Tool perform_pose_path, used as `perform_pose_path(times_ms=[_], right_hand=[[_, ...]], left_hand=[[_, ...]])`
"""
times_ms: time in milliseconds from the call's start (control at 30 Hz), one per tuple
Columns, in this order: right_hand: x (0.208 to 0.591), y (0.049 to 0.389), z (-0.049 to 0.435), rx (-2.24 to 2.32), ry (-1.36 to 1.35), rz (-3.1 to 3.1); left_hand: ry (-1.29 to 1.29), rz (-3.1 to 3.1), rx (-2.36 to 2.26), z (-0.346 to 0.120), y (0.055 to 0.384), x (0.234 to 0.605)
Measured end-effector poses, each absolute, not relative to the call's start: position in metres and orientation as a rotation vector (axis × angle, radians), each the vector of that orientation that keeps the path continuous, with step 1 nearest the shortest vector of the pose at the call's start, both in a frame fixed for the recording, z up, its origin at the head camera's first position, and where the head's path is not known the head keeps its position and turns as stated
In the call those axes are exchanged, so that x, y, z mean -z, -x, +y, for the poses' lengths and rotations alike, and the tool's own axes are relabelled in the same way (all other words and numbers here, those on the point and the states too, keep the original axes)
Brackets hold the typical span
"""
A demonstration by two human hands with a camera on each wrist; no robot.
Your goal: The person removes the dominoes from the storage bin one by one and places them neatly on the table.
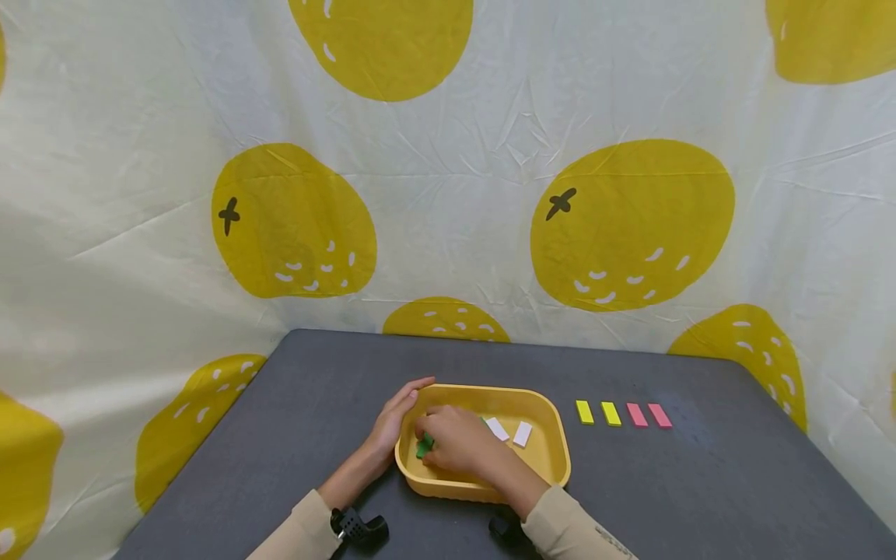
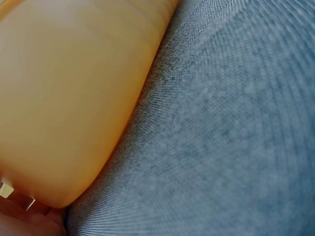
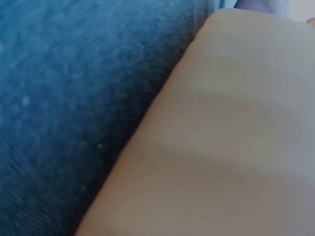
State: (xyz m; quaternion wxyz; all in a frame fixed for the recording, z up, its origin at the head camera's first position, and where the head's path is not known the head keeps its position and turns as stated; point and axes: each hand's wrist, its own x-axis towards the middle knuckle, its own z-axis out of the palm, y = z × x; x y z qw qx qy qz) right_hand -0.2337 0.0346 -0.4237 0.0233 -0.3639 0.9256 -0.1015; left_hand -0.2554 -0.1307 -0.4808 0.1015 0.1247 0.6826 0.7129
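Observation:
A yellow plastic basin point(image 1: 483, 488) stands on the dark table. My left hand point(image 1: 393, 418) lies along its left side, fingers extended at the rim; in the left wrist view only a bit of that hand point(image 2: 29, 223) shows beside the basin wall point(image 2: 74, 98). Inside the basin, my right hand point(image 1: 458, 439) reaches to the left end, with thumb and fingers bent around small green blocks point(image 1: 424, 446), partly hidden by the hand. To its right lie two white blocks point(image 1: 497, 428), point(image 1: 522, 434). The right wrist view shows mostly the basin's outer wall point(image 3: 211, 137).
Right of the basin, a row on the dark grey table point(image 1: 700, 482) holds two yellow blocks point(image 1: 584, 412), point(image 1: 611, 414) and two pink blocks point(image 1: 637, 414), point(image 1: 659, 415). A white curtain point(image 1: 448, 218) with yellow fruit shapes hangs behind the table.

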Motion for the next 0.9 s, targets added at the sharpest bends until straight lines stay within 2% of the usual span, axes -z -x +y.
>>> perform_pose_path(times_ms=[900], right_hand=[[0.404,0.232,0.059,0.564,1.163,2.748]], left_hand=[[-0.355,1.993,-2.117,-0.131,0.255,0.482]])
